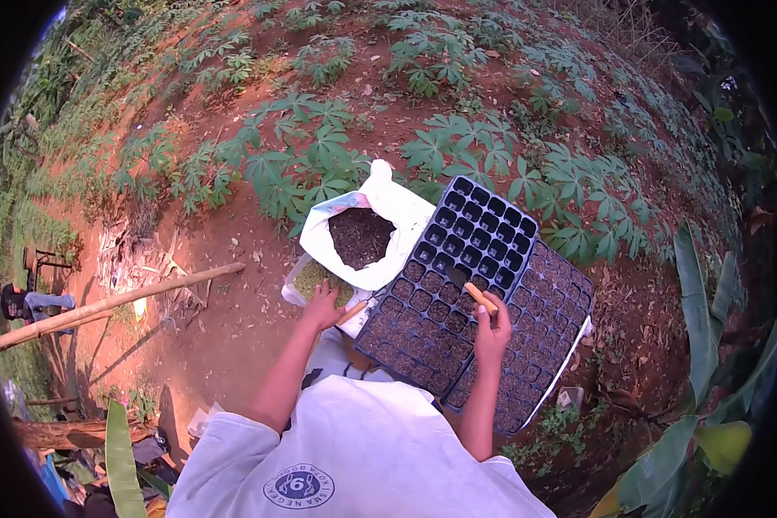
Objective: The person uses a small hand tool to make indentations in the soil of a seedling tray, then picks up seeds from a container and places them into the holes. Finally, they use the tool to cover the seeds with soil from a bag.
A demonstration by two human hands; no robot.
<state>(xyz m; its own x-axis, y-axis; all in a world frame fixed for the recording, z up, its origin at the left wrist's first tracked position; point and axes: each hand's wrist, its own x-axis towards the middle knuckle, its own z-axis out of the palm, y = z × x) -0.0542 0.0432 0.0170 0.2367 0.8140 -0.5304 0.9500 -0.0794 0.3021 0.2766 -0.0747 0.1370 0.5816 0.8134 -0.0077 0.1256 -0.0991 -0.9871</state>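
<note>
My left hand (325,306) reaches over a clear plastic container (290,293) of small greenish seeds (311,280), its fingers apart and touching the seeds. Beside it lies a wooden-handled tool (353,312), its head partly hidden near the tray edge. My right hand (492,329) grips a small hand trowel by its wooden handle (480,298); the dark blade (456,276) points over the seedling tray (472,226). That black tray has bare cells at the far end and soil-filled cells nearer me. A white sack (319,233) of dark soil (361,237) stands open left of the tray.
A second seedling tray (535,332) filled with soil lies on the right. Cassava-like plants (457,142) grow on the reddish slope ahead. A bamboo pole (147,291) slants across the left, near a seated person (30,300). Broad leaves (699,302) hang at right.
</note>
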